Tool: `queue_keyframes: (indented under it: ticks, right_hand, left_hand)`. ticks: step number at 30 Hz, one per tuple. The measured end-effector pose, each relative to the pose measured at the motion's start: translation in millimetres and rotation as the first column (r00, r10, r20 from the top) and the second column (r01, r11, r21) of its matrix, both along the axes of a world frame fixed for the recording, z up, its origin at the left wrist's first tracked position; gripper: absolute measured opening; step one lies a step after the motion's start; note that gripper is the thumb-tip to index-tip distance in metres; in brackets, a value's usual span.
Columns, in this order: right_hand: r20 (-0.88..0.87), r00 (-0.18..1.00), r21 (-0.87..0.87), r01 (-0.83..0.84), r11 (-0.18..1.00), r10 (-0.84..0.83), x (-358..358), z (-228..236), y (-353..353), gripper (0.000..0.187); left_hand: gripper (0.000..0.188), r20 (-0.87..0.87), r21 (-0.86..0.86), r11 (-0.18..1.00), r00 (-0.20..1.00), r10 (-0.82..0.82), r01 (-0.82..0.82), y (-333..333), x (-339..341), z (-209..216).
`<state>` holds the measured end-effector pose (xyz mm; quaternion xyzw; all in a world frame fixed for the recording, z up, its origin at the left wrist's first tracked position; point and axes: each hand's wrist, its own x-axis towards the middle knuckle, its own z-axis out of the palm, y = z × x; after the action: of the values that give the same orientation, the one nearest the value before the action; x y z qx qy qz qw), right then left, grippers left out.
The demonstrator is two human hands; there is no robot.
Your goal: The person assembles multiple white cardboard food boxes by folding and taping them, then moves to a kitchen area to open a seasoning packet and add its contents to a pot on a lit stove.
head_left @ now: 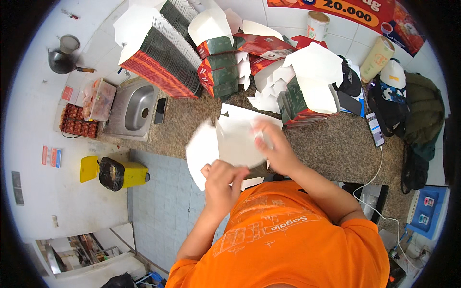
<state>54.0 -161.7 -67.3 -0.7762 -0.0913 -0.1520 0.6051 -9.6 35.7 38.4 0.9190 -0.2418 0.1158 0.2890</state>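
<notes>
From here I see the white carton (235, 137) at the bench's (336, 149) near edge, its left flap smeared by motion. The left hand (221, 185) hides part of its near side; the right hand (276, 149) blurs over its right side. I cannot tell whether either grip is clamped.

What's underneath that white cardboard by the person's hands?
Speckled counter shows beyond the white cardboard, and pale blue floor tiles show past its lower left. Whatever is directly beneath can't be seen: the cardboard covers it.
</notes>
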Motion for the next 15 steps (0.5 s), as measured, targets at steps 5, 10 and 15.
queue_keyframes:
  ticks: [5,10,15]
  right_hand:
    - [-0.390,0.920,0.547,0.199,0.813,0.038,19,41,-22,0.047]
    - [0.231,0.935,0.002,-0.276,0.961,0.268,-16,63,-18,0.039]
    - [0.446,0.784,-0.127,-0.421,0.898,0.431,-35,66,7,0.057]
  left_hand:
    - [0.021,0.016,0.090,0.980,0.984,-0.177,0.175,8,-26,-36]
    - [0.064,-0.491,-0.867,0.262,0.639,-0.592,-0.424,-7,0,-31]
    - [0.036,-0.467,-0.761,-0.155,0.698,-0.544,-0.630,2,23,-11]
